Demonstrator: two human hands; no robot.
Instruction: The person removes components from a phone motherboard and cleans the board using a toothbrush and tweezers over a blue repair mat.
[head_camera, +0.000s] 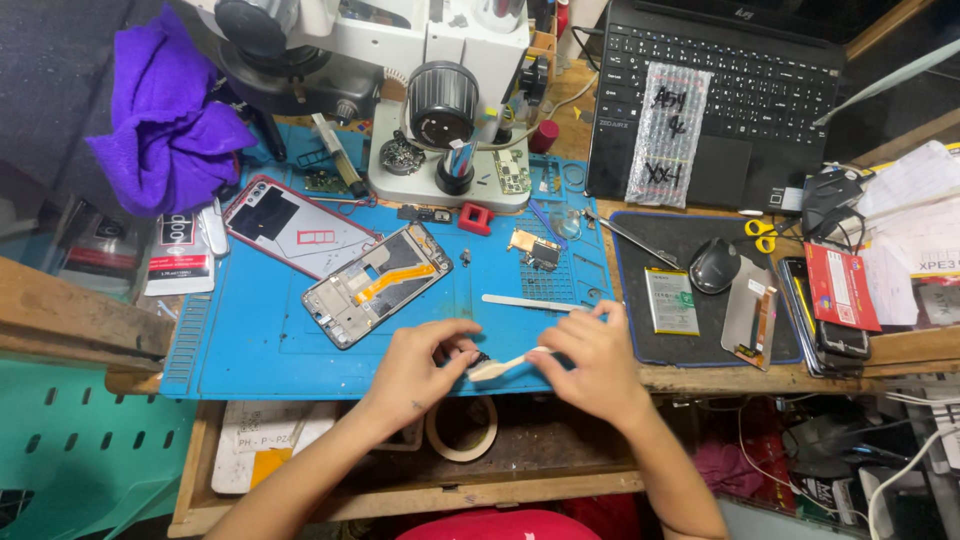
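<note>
Head view: right hand (597, 360) fingers pinched on flat pale spudger (505, 364), left hand (420, 362) fingers closed around small dark part (481, 357).

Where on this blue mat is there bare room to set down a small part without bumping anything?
The blue mat is bare at its lower left, between the phone frame, the left edge and the left hand. A smaller gap lies between that frame and the white spudger. It is crowded near the microscope base and around the right hand.
</note>
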